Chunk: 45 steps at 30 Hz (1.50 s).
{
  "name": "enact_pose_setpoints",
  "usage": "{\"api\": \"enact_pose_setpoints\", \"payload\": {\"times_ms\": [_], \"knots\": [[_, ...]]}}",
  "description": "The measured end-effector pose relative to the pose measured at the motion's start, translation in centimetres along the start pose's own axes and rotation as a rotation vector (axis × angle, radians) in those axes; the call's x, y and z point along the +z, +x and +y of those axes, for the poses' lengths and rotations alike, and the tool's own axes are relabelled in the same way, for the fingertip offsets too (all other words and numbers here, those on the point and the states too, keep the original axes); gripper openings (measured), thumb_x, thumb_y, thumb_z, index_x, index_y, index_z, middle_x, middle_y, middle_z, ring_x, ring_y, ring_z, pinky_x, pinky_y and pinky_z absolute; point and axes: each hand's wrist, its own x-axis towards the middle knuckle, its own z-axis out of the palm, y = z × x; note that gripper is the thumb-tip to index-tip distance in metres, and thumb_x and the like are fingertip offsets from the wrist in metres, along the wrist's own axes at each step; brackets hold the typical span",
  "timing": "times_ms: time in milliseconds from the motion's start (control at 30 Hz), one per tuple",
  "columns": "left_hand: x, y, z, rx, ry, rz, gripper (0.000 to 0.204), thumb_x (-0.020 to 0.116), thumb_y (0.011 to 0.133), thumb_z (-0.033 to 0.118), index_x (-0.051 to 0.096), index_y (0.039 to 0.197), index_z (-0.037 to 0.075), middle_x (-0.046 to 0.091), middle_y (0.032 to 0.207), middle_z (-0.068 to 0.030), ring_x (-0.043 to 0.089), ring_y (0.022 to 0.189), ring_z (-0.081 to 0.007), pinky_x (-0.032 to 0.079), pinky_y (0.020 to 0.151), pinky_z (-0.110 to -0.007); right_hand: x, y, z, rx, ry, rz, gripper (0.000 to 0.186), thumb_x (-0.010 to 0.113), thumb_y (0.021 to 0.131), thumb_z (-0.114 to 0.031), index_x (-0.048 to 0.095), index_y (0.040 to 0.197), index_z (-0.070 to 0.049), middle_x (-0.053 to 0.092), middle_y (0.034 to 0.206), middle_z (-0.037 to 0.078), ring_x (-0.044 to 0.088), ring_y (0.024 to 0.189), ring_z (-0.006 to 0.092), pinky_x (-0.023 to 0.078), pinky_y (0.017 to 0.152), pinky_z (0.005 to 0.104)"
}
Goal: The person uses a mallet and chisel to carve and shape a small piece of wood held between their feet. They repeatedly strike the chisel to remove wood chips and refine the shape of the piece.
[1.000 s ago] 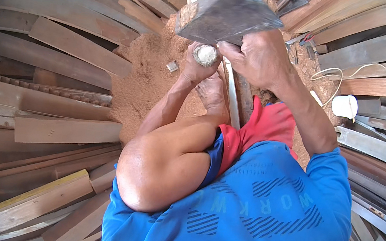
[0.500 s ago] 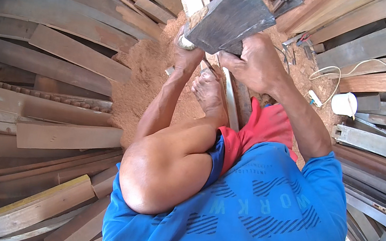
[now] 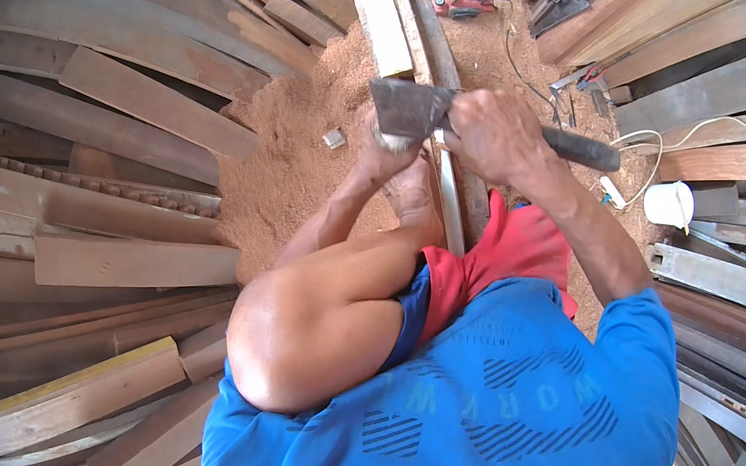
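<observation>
My right hand [image 3: 492, 130] is closed on a dark, heavy mallet [image 3: 403, 106], gripping near its head, with the handle sticking out to the right. Just under the head, my left hand [image 3: 375, 160] is wrapped round a tool handle with a pale round top [image 3: 395, 142]; whether mallet and top touch, I cannot tell. The tool's working end is hidden. Beside my bare foot [image 3: 412, 190] runs a long narrow wood piece [image 3: 450, 206] along a board; beyond my hands lie pale wood pieces [image 3: 388, 26].
Sawdust [image 3: 290, 171] covers the floor, with a small block [image 3: 334, 137]. A red power tool [image 3: 463, 3], a black metal tool [image 3: 564, 14], a white cord [image 3: 658, 161] and a white container [image 3: 668, 204] lie beyond. Stacked planks [image 3: 140, 99] surround me on both sides.
The mallet has come down and turned, showing its long handle and uncovering the red power tool. My left hand was higher and further left half a second ago and is lower now.
</observation>
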Motion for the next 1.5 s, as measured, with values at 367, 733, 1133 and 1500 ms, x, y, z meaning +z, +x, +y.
{"api": "enact_pose_setpoints", "payload": {"times_ms": [367,733,1133,1500], "knots": [[-2.2,4.6,2.7,0.134,-0.193,0.282,0.025,0.078,0.082,0.01,0.065,0.102,0.002,0.069,0.093,-0.0083,0.066,0.09,-0.0188,0.054,0.081,-0.033,-4.9,-0.3,-1.6,-0.018,0.704,0.44,0.022,0.072,0.082,-0.018,0.071,0.091,0.001,0.072,0.082,0.018,0.069,0.074,0.0329,0.055,0.072,0.0431],[-3.0,4.5,1.9,0.007,-0.191,0.191,0.02,0.077,0.086,0.012,0.059,0.088,0.006,0.061,0.081,-0.0059,0.059,0.076,-0.0145,0.049,0.071,-0.031,-8.0,-1.5,-2.4,0.024,0.812,0.646,0.01,0.073,0.086,0.0,0.074,0.096,0.001,0.072,0.085,0.002,0.065,0.073,0.0083,0.052,0.067,0.0267],[-3.0,3.0,2.5,0.011,-0.045,0.186,0.017,0.078,0.085,0.01,0.063,0.092,0.006,0.067,0.086,-0.0044,0.065,0.08,-0.014,0.052,0.071,-0.03,-8.3,-0.3,-2.8,-0.103,0.596,0.554,0.014,0.074,0.087,-0.014,0.073,0.093,-0.001,0.07,0.073,0.009,0.066,0.065,0.02,0.053,0.063,0.0343],[-1.6,3.2,-0.1,0.013,-0.215,0.238,0.019,0.078,0.086,0.009,0.063,0.097,0.005,0.068,0.093,-0.0063,0.068,0.092,-0.0169,0.055,0.08,-0.031,-4.7,2.0,-2.0,-0.076,0.339,0.363,0.031,0.074,0.085,-0.025,0.07,0.08,0.005,0.069,0.071,0.022,0.071,0.066,0.0339,0.055,0.062,0.0445]]}}
